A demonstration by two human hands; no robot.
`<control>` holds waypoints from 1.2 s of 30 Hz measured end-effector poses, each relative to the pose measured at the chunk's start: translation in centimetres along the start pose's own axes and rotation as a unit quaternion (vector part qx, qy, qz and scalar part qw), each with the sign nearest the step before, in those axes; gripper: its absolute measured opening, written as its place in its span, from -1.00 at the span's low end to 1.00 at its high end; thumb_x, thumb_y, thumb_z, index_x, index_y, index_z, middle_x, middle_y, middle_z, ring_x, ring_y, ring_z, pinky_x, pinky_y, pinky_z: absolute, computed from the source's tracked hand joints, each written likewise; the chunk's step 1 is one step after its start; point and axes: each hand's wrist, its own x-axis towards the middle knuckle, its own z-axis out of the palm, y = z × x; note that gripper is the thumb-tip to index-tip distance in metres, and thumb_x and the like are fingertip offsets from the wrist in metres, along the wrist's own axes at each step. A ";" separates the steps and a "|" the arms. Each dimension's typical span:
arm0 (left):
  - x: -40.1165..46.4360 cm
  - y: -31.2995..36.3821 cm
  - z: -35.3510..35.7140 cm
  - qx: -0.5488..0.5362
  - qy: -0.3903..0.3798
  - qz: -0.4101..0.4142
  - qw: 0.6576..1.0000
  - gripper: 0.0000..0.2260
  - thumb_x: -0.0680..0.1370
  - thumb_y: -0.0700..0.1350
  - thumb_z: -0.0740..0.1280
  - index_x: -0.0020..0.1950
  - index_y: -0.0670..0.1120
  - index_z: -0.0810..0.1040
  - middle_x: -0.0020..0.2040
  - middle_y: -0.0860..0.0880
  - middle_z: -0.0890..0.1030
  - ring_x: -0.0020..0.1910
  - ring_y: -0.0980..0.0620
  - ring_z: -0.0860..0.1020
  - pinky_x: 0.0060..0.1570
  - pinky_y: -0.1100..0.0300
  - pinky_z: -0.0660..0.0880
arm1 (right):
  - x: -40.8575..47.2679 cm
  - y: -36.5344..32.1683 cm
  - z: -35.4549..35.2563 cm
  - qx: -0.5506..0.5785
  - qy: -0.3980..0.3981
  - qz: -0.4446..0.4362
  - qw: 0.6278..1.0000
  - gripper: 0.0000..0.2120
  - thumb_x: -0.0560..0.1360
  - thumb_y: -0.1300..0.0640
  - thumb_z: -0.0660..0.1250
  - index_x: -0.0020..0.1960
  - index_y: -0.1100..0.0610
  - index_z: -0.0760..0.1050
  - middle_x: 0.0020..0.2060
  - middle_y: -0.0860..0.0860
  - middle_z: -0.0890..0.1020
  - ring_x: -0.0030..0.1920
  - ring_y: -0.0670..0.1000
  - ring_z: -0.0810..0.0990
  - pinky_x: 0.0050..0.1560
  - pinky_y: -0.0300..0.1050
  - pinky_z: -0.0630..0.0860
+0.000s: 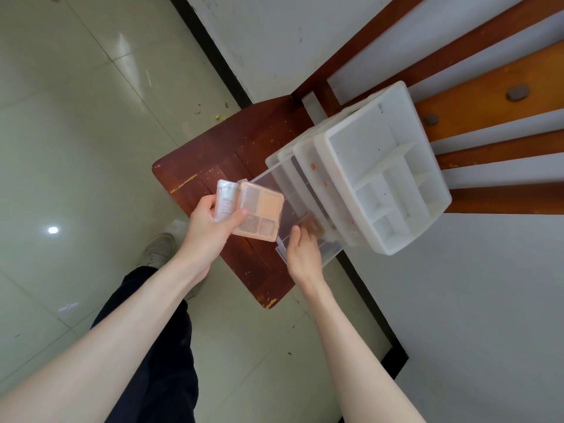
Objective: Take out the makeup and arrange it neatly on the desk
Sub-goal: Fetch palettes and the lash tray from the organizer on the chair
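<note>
Pale floor tiles and a white wall surround a dark wooden tabletop (241, 141) carrying a white plastic organizer (381, 166). Left hand (210, 227) pinches two items together, thumb over a peach palette (259, 210) and a slim clear-wrapped case (225, 196) behind it, likely gathered so both leave in one trip. Right hand (302, 248) reaches into the clear drawer (293, 209) pulled out from the organizer, fingers curled at one brownish item (311, 225); whether that grip has closed is unclear. Nothing lies arranged beside the organizer yet.
</note>
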 end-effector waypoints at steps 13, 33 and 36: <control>0.2 -0.3 0.3 -0.040 -0.012 -0.023 0.999 -0.70 0.52 -0.12 0.34 0.21 -0.13 0.40 0.12 -0.11 0.57 0.05 -0.02 0.58 0.00 0.11 0.55 | 2.5 0.6 -0.5 -0.128 0.049 0.003 0.991 -0.63 0.51 0.08 0.30 0.29 0.13 0.42 0.21 0.14 0.41 0.21 0.18 0.41 0.27 0.05 0.40; 0.7 0.3 3.8 -0.230 -0.056 -0.086 0.968 -0.87 0.57 -0.14 0.26 0.08 -0.14 0.51 -0.02 -0.04 0.66 -0.02 0.09 0.63 0.04 0.22 0.50 | -4.7 1.8 -4.5 0.747 0.067 0.455 0.480 -0.68 0.57 0.27 0.12 0.32 0.29 0.29 0.35 0.27 0.30 0.39 0.28 0.28 0.39 0.19 0.24; 0.8 0.8 4.7 -0.251 -0.053 -0.083 0.963 -0.91 0.58 -0.12 0.24 0.03 -0.07 0.51 -0.04 0.00 0.66 0.00 0.11 0.61 0.11 0.18 0.45 | -4.7 2.2 -5.1 0.837 0.089 0.407 0.354 -0.76 0.62 0.26 0.02 0.07 0.35 0.42 0.37 0.36 0.29 0.39 0.33 0.28 0.39 0.21 0.23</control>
